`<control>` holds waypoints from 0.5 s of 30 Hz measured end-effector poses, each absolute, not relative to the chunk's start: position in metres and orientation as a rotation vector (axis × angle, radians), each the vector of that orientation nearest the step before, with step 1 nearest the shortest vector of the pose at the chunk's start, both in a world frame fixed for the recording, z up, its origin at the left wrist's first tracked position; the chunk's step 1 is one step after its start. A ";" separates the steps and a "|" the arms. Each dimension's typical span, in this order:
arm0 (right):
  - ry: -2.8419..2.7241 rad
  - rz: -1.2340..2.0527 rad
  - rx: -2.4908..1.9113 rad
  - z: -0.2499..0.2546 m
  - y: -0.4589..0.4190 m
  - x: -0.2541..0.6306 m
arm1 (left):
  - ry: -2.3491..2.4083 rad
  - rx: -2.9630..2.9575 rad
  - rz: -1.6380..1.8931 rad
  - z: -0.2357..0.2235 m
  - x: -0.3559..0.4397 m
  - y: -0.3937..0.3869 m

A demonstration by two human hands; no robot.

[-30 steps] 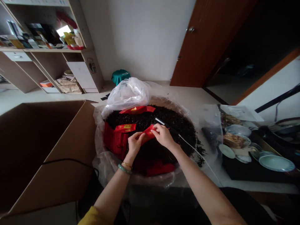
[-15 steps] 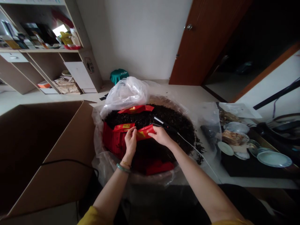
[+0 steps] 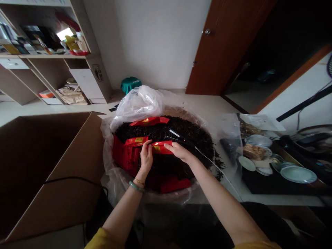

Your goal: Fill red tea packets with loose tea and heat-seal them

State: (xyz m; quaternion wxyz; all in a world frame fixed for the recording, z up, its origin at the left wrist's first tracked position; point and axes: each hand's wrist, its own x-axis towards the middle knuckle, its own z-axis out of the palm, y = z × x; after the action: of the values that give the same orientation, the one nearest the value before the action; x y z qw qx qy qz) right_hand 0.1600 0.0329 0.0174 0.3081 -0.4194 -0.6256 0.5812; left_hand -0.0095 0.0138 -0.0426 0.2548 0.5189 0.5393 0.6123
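Note:
A small red packet (image 3: 160, 148) with a yellow patch is stretched between my hands over a round basket (image 3: 178, 110) of dark, tea-like dried leaves (image 3: 199, 133). My left hand (image 3: 146, 159), with bangles at the wrist, pinches the packet's left end. Thumb and fingers of my right hand (image 3: 180, 152) close on its right end. Just left lies another red packet (image 3: 136, 141), above a stack of red packets (image 3: 126, 157). Farther back is a third packet (image 3: 149, 121). Behind my right hand rests a black bar-shaped tool (image 3: 178, 138) with a white cord.
Clear plastic sheeting (image 3: 141, 102) lines and overhangs the basket. A large open cardboard box (image 3: 75, 173) stands at left. On the right, a black tray (image 3: 267, 183) holds lidded bowls and dishes. Behind are shelves (image 3: 89, 74) and a brown door (image 3: 207, 52). More red packets (image 3: 175, 185) lie at the basket's front.
The held packet has levelled out, its right end coming down slightly with my right hand. My left hand stays at its left end. The view has shifted a little.

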 end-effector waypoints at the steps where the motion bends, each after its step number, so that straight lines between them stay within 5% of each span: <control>1: -1.629 1.553 -1.096 0.016 0.033 0.161 | 1.456 1.410 1.641 -0.043 -0.010 0.014; 8: -1.623 1.633 -1.112 0.013 0.037 0.165 | 1.494 1.816 1.654 -0.036 -0.007 0.002; 15: -1.848 1.522 -1.276 0.030 0.039 0.158 | 1.418 2.368 1.295 -0.045 0.002 0.003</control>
State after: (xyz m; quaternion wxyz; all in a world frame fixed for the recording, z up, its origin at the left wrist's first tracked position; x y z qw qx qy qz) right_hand 0.1580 0.0385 0.0297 0.2130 -0.4595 -0.6656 0.5481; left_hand 0.0021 0.0027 -0.0446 0.0461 0.7759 0.4646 0.4244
